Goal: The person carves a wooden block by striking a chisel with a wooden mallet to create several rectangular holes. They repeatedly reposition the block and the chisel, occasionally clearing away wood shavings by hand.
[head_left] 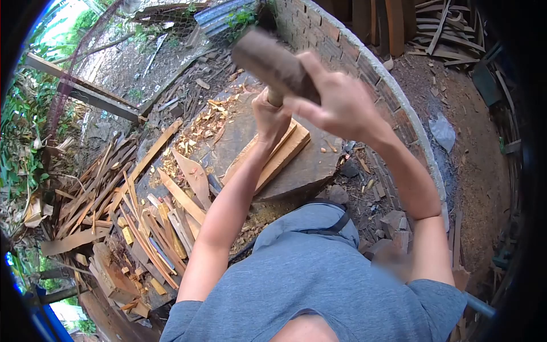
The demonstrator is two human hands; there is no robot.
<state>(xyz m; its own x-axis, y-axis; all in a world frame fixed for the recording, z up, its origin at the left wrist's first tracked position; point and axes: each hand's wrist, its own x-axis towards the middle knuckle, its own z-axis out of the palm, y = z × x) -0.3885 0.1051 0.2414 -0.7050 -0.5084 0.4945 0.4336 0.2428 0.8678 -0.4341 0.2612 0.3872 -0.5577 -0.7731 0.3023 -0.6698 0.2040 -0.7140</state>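
Observation:
A dark, thick wooden mallet (272, 64) is raised above the chopping stump, its head blurred by motion. My left hand (270, 119) is closed round its pale handle, just below the head. My right hand (341, 107) is at the right end of the head, with thumb and fingers on either side of it; some fingers are hidden. Below my hands, long cut pieces of orange-brown wood (288, 153) lie on the stump (319, 168). My left forearm covers part of them. Left of these, a flat pointed wooden piece (192, 175) leans at the stump's edge.
Wood chips (213, 125) litter the stump's far left side. Strips and offcuts (151, 231) are heaped on the left. A curved brick wall (393, 85) runs along the right, with stones (393, 225) near its foot. More planks (444, 28) are stacked at the far right.

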